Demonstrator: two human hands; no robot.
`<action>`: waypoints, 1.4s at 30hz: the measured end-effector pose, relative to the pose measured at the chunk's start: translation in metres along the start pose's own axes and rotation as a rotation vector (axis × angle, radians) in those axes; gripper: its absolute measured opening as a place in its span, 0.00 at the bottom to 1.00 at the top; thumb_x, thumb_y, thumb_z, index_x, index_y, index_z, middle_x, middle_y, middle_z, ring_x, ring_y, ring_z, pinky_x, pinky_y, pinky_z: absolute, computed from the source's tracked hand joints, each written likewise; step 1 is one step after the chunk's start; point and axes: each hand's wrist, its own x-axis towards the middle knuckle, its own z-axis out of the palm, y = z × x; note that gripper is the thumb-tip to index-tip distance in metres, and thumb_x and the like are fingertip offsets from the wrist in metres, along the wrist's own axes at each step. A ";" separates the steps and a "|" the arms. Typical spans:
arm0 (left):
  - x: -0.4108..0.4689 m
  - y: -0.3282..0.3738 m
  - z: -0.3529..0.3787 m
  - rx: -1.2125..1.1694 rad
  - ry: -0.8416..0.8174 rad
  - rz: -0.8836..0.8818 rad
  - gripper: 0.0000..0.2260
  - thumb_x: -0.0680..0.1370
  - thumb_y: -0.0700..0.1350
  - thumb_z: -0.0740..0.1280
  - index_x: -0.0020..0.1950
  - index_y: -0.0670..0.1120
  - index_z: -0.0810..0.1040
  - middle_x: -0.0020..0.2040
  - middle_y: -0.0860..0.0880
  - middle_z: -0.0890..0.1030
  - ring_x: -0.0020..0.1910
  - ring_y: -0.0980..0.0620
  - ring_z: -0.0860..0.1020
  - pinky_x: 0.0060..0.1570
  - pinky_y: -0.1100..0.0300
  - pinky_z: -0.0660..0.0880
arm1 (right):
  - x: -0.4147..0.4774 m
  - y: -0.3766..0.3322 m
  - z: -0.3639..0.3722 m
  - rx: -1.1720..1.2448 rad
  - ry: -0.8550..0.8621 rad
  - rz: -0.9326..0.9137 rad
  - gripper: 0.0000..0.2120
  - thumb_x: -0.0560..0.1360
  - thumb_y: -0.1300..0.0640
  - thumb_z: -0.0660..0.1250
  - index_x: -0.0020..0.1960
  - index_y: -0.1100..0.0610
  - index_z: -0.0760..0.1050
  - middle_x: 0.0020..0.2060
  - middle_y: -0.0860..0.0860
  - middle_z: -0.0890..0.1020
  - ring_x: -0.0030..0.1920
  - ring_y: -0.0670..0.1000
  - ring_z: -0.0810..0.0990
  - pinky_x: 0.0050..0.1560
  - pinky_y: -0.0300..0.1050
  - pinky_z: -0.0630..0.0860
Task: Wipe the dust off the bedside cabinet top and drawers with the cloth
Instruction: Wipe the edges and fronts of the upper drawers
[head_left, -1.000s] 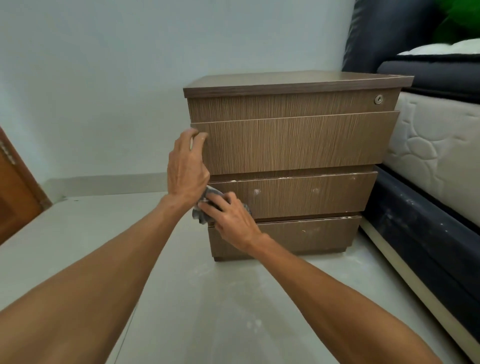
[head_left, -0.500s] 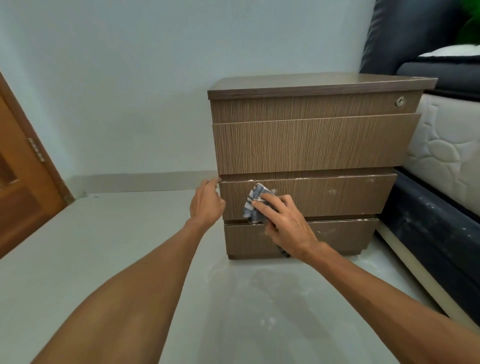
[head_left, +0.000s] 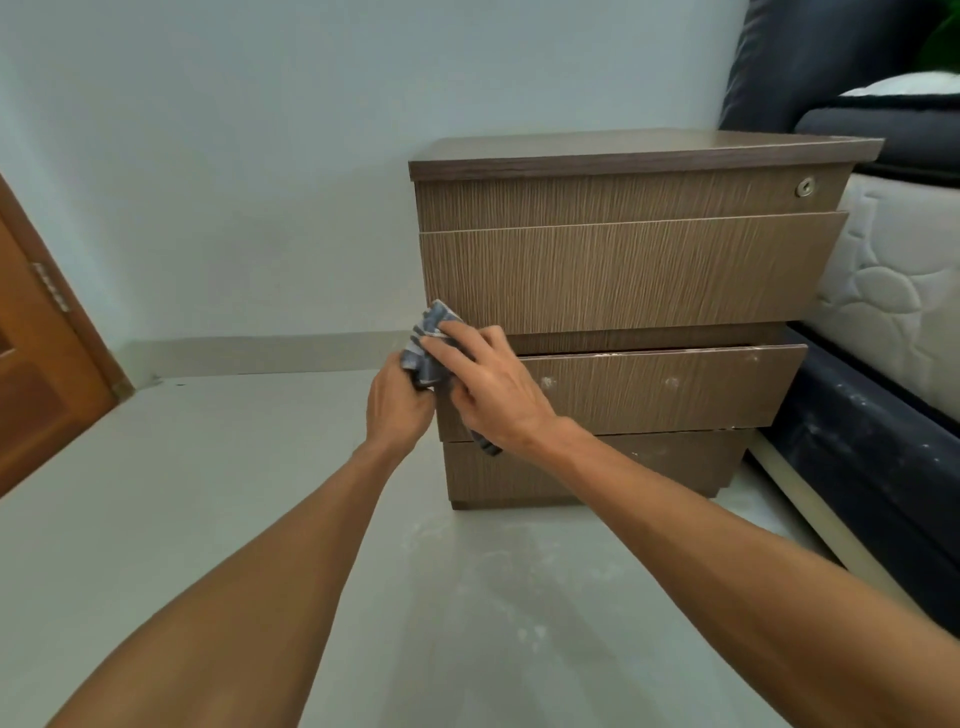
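A brown wood-grain bedside cabinet (head_left: 623, 270) with three drawers stands on the floor beside the bed. Its middle drawer (head_left: 660, 395) sticks out a little and shows white dust spots on its front and top edge. A blue-grey striped cloth (head_left: 431, 343) is bunched at the drawer's left corner. My right hand (head_left: 493, 389) lies over the cloth and presses it against the drawer front. My left hand (head_left: 397, 405) grips the cloth's left side just off the cabinet's left edge. A tail of cloth hangs below my right wrist.
A dark bed frame (head_left: 857, 467) and quilted white mattress (head_left: 893, 291) stand close on the right. A wooden door (head_left: 36, 364) is at the far left. Pale floor (head_left: 234, 467) with faint dust marks spreads in front of the cabinet.
My left hand dropped from the top drawer's left edge to the middle drawer's corner and took hold of the cloth. My right hand shifted the cloth up and left. The middle drawer now sticks out.
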 end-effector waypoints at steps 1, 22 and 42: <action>0.000 0.001 -0.001 -0.018 0.000 0.007 0.10 0.74 0.34 0.61 0.55 0.40 0.75 0.50 0.42 0.80 0.47 0.44 0.77 0.43 0.53 0.73 | 0.003 0.000 0.005 -0.024 -0.044 0.006 0.26 0.71 0.67 0.69 0.69 0.61 0.72 0.66 0.60 0.74 0.50 0.61 0.73 0.51 0.56 0.77; -0.003 0.030 0.017 0.649 -0.048 0.381 0.17 0.72 0.36 0.63 0.60 0.41 0.76 0.55 0.43 0.76 0.53 0.44 0.74 0.52 0.50 0.70 | -0.076 0.095 -0.059 -0.500 -0.213 0.237 0.23 0.72 0.49 0.66 0.65 0.55 0.70 0.59 0.55 0.78 0.54 0.60 0.76 0.52 0.57 0.70; -0.006 0.051 0.039 0.662 -0.100 0.421 0.19 0.73 0.38 0.63 0.64 0.41 0.75 0.57 0.42 0.77 0.55 0.41 0.76 0.52 0.46 0.73 | -0.159 0.200 -0.148 -0.521 -0.241 0.682 0.24 0.75 0.65 0.68 0.68 0.57 0.65 0.65 0.60 0.71 0.62 0.66 0.69 0.48 0.64 0.78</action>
